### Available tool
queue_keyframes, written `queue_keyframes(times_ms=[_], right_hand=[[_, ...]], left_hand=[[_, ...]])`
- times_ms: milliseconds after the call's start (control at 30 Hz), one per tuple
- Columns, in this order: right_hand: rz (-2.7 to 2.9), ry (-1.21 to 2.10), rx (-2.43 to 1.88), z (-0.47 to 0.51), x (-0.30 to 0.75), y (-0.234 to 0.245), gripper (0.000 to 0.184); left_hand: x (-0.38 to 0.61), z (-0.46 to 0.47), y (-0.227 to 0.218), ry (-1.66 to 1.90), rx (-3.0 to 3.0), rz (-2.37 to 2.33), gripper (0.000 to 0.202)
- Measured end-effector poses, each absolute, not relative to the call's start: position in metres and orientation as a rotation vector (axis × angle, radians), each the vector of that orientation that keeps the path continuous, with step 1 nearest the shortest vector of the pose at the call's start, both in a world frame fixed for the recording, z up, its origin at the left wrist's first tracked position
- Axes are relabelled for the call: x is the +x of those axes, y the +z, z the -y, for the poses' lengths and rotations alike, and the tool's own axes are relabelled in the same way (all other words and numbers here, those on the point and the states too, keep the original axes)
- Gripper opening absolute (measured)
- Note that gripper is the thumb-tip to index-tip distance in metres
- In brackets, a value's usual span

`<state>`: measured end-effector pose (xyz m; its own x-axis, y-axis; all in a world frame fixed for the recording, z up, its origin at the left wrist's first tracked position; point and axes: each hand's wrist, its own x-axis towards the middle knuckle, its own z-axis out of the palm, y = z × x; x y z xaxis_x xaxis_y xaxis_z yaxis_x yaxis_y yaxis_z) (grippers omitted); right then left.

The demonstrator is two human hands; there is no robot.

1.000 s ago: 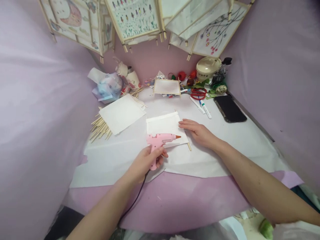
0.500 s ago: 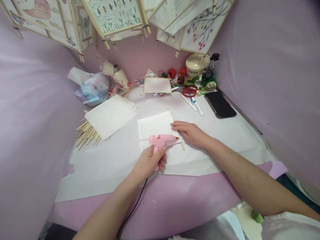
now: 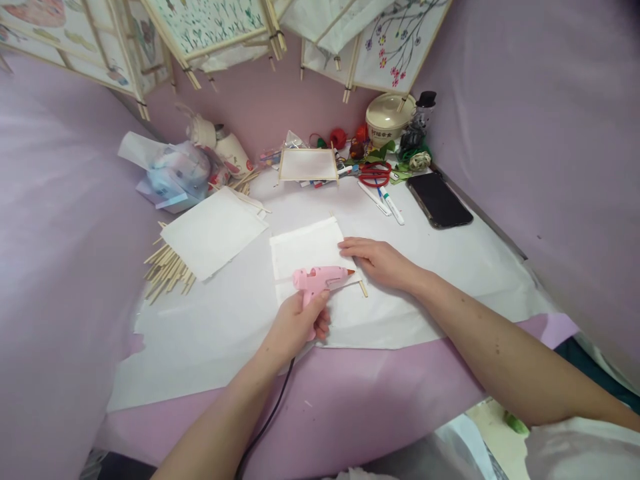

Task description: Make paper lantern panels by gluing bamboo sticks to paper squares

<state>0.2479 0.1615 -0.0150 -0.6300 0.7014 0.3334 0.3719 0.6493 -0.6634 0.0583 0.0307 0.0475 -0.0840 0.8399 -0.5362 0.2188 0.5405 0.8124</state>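
Observation:
My left hand (image 3: 303, 319) is closed round the handle of a pink hot glue gun (image 3: 320, 277), its nozzle pointing right. Beneath the gun lies a white paper panel (image 3: 305, 240) with folded edges. A thin wooden stick (image 3: 363, 289) pokes out at the panel's lower right corner. My right hand (image 3: 377, 262) rests flat on the panel's right edge, fingers stretched out, close to the nozzle. The glue gun hides the panel's middle. A black cord runs down from the gun toward my lap.
To the left, white sheets (image 3: 215, 230) lie over a bundle of wooden sticks (image 3: 170, 270). Behind are a small framed panel (image 3: 309, 165), red scissors (image 3: 375, 175), white pens (image 3: 391, 205) and a lidded bowl (image 3: 390, 120). A phone (image 3: 440, 200) lies right. Painted paper lanterns (image 3: 215, 27) hang above.
The view has shifted slightly, so the surroundings sit a little further left and higher. Both hands and the glue gun stay nearly the same over the panel.

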Motion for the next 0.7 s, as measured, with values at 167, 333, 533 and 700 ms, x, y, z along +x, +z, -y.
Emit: queue_keyframes(times_ms=[167,333,533,700], right_hand=[[2.3,0.733,-0.828,-0.1619,0.248,-0.0152,0.044],[2.308,0.707,-0.821,-0.1624,0.2486,-0.0164,0.045],[2.319,0.694,-0.829,-0.1622,0.2484,-0.0165,0.045],[2.323,0.695,-0.822,-0.1627,0.248,-0.0161,0.044]], left_hand=[[0.059,-0.0294,0.0484,0.639,0.939,-1.604,0.043],[0.057,-0.0259,0.0476,0.631,0.948,-1.595,0.043],[0.0551,-0.023,0.0465,0.616,0.944,-1.589,0.042],[0.0544,-0.0232,0.0443,0.611,0.937,-1.589,0.043]])
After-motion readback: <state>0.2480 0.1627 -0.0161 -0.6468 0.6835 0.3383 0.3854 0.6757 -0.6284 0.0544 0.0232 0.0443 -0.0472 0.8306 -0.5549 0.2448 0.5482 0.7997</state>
